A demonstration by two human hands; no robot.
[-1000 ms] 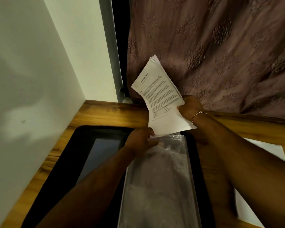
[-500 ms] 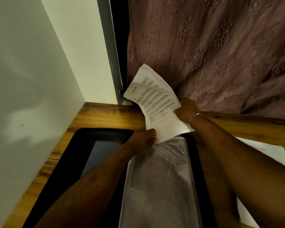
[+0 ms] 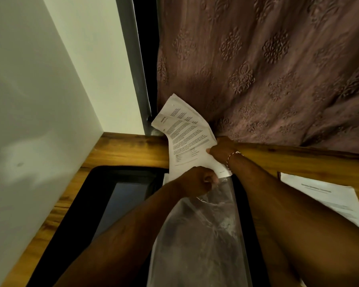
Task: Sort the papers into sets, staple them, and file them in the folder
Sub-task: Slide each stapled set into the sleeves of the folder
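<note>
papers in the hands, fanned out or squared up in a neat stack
Fanned out: the papers show several staggered far edges spreading apart, converging where the right hand pinches them at one side.

hands [image 3: 197, 181] [image 3: 221, 151] 2 | paper sets [image 3: 187, 139] [image 3: 330, 195] 2 | folder [image 3: 95, 195] 1 | clear sleeve [image 3: 195, 245] 1

Single view, head-worn wide-angle; looks forward and steeply down over the wooden desk [image 3: 122, 150] toward its far edge; wall [image 3: 39, 100] runs along frame left, curtain [image 3: 257, 69] fills the top right; desk's near edge falls outside the frame; close range, forearms [image 3: 122, 245] enter from the bottom; left hand [image 3: 195, 181] and right hand [image 3: 220, 150] sit near frame centre with the papers [image 3: 187, 137]; black folder [image 3: 87, 204] and plastic sleeve [image 3: 195, 245] lie directly below the lens.
</note>
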